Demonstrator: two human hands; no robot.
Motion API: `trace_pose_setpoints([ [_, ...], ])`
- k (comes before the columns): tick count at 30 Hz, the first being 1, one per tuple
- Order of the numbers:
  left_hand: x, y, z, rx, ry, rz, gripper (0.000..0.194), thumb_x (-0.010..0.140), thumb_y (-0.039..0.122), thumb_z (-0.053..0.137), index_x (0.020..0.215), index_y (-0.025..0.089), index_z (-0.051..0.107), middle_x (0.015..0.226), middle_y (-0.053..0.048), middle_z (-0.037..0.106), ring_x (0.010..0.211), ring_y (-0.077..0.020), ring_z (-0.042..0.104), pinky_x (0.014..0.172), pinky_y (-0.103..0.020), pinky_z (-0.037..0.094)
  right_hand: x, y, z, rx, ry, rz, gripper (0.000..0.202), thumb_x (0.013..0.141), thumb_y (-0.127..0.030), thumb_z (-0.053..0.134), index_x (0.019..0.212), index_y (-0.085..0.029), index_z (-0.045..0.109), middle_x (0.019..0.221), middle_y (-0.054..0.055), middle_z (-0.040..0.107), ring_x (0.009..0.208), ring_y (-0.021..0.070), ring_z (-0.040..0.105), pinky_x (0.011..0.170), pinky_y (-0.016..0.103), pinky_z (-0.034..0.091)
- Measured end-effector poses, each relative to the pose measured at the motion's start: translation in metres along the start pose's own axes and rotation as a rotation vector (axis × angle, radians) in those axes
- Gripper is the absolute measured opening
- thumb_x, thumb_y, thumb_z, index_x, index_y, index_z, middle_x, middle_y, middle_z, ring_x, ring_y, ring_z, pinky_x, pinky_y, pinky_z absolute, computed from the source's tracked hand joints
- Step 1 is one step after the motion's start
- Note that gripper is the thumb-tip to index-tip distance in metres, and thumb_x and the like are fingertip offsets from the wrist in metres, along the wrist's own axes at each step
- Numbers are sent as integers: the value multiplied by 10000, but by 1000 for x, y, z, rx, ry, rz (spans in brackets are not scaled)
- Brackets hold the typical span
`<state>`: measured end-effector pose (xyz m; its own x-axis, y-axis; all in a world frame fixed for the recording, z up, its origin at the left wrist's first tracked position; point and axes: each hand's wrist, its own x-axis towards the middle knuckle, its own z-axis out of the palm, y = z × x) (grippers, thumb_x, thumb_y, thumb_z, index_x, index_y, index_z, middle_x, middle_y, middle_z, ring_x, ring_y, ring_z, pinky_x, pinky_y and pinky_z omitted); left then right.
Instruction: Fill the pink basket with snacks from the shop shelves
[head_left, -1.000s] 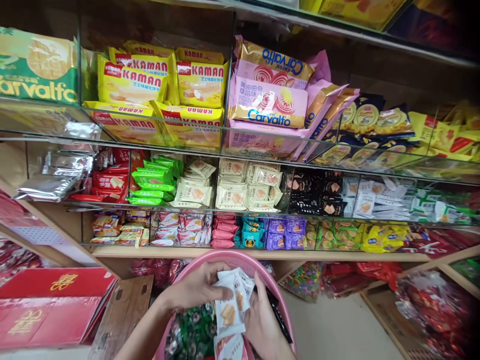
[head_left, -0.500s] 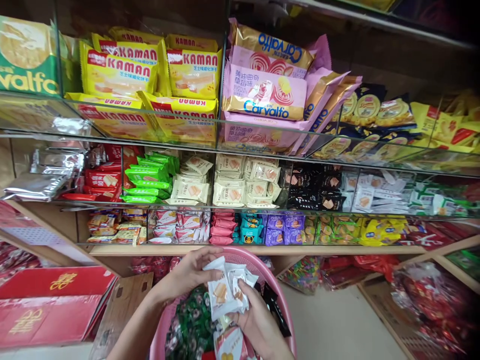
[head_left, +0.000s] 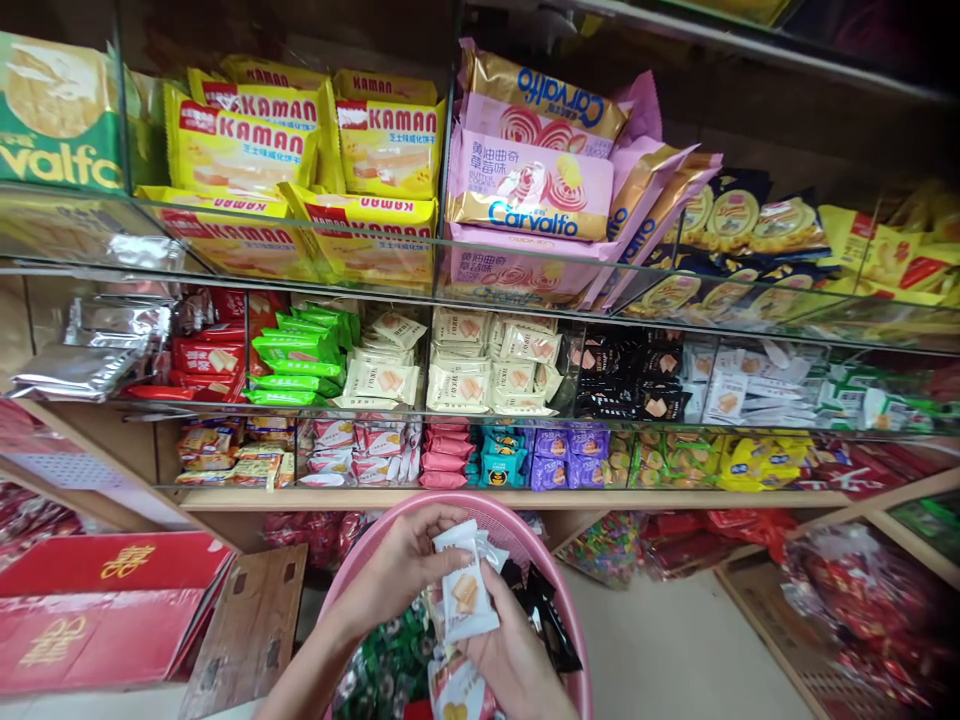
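Over a pink basket (head_left: 574,600), my left hand (head_left: 409,555) pinches the upper left of a small white wafer packet (head_left: 466,592). My right hand (head_left: 506,635) closes around the lower right of the same white packets, its thumb on their edge. At least one more white packet shows behind the front one. Below the hands, the basket holds dark green wrapped pieces (head_left: 390,660), black packets (head_left: 553,625) and a pink-and-white packet (head_left: 459,688).
Shelves with clear dividers hold yellow KAMAN packs (head_left: 247,150), pink Carvalfo packs (head_left: 532,185) and rows of small packets. A red box (head_left: 97,610) and a wooden board (head_left: 247,630) lie left of the basket. Bagged red items (head_left: 862,590) sit at right.
The white packets have shifted slightly right and are bunched closer, one now in front of the rest. My left hand has moved right and down with them.
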<state>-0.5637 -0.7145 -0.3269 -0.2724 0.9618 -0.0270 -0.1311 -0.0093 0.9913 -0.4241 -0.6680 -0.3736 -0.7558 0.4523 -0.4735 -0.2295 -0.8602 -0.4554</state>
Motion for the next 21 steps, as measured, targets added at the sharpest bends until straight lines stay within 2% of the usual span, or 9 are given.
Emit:
trace_pose_setpoints([
  [4,1,-4,4,135,131,66,396,693,313,710,1057,205,598,936,-29,644,787,-155,585,662,-239,483,-2,1,0,30,-11,0,398,766,-381,655,1100,-173,593,977,50,701,869,179,635,734,289,479],
  [7,-2,-8,8,258,271,88,450,735,345,669,1150,216,553,1087,-61,616,826,-164,589,708,-260,490,-2,-1,2,56,16,-17,361,766,-383,654,1056,-172,618,966,47,702,849,169,632,721,280,484],
  [9,-6,-12,11,292,320,72,426,790,376,603,1178,217,528,1134,-75,604,835,-172,603,727,-277,497,-1,-2,3,67,46,-48,359,764,-381,655,1059,-180,622,1008,48,694,889,171,626,733,280,488],
  [11,-12,-15,15,321,306,48,418,816,396,561,1191,215,522,1087,-77,631,832,-189,621,736,-294,503,0,-3,3,52,67,-95,386,767,-389,648,1101,-198,608,1089,49,672,976,186,607,765,291,488],
  [14,-22,-22,20,422,282,69,506,772,412,606,1236,229,521,1104,-85,641,959,-250,611,830,-344,492,3,-2,2,1,86,-141,437,789,-462,596,1154,-221,583,1150,47,648,1076,208,566,805,308,478],
  [17,-26,-31,24,535,303,88,621,715,405,656,1291,239,493,1200,-103,600,1091,-310,554,907,-401,460,3,0,3,-13,65,-105,513,798,-562,523,1182,-225,573,1154,47,646,1133,226,530,847,324,460],
  [21,-24,-38,24,622,299,76,616,753,365,609,1333,234,449,1272,-123,550,1167,-327,504,964,-444,416,2,2,5,-3,30,-89,544,795,-607,489,1202,-254,564,1221,25,611,1211,225,466,895,325,433],
])
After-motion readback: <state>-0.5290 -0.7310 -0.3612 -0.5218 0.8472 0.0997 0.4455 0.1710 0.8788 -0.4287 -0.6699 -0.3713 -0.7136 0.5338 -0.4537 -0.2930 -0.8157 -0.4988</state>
